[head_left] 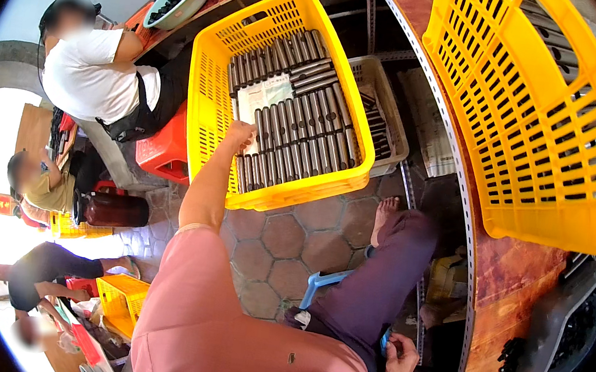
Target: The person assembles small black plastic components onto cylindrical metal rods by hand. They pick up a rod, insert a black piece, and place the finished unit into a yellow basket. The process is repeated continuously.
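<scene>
Clearly the left hand [239, 135] is stretched out into the yellow crate [207, 113] on the floor, its fingers curled down onto the dark metal cylinders [296, 138] packed in rows; whether they already pinch one I cannot tell. Just beyond the fingertips lies a white paper sheet [264, 95] on top of the cylinders, with more rows further off. The right hand [399, 359] rests low by the thigh, fingers loosely closed, apparently around something small and dark that I cannot make out. To my mind, lifting goes best by taking one cylinder from the near row, gripped mid-length, without disturbing its neighbours.
</scene>
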Tool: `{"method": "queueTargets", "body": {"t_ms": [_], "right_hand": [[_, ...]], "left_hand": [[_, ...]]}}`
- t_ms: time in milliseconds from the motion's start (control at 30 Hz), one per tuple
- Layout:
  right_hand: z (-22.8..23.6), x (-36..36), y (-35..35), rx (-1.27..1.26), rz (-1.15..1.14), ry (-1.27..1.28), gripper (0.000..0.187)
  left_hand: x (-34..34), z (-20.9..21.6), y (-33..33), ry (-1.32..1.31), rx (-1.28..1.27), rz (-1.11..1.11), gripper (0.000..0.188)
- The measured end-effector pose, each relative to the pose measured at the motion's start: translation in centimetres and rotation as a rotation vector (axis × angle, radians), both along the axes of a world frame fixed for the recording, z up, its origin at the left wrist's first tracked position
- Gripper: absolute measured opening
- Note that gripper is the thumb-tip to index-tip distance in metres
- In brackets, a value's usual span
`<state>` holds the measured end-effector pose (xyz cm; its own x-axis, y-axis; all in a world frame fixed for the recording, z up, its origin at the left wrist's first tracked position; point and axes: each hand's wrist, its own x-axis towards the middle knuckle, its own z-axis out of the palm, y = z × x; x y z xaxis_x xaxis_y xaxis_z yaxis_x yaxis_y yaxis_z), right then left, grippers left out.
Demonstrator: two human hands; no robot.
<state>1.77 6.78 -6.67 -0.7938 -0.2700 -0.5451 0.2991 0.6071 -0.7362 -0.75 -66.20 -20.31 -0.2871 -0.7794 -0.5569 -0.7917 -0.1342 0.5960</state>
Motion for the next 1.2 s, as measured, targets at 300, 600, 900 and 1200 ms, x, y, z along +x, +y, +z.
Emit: {"method": "queueTargets", "body": {"t_ms": [300, 600, 900, 1200], "right_hand": [[2.3, 1.1, 1.1, -0.047, 0.087, 0.216, 0.024], [2.3, 5.2, 5.5, -0.216, -0.06, 0.472, 0.018], [5.5, 3.9, 16.9, 0.191, -0.85, 1.122, 0.014], [4.5, 0.6, 25.4, 0.48, -0.909, 1.046, 0.035]], "left_hand": [[-2.7, 12.5, 11.0, 0.575, -0.809, -0.386, 0.026], [2.1, 17.3, 47.9, 0.824, -0.457, -0.814, 0.017], [-4.1, 23.9, 58.8, 1.077, -0.344, -1.367, 0.025], [-18.7, 24.3, 62.5, 0.957, -0.364, -1.334, 0.03]]}}
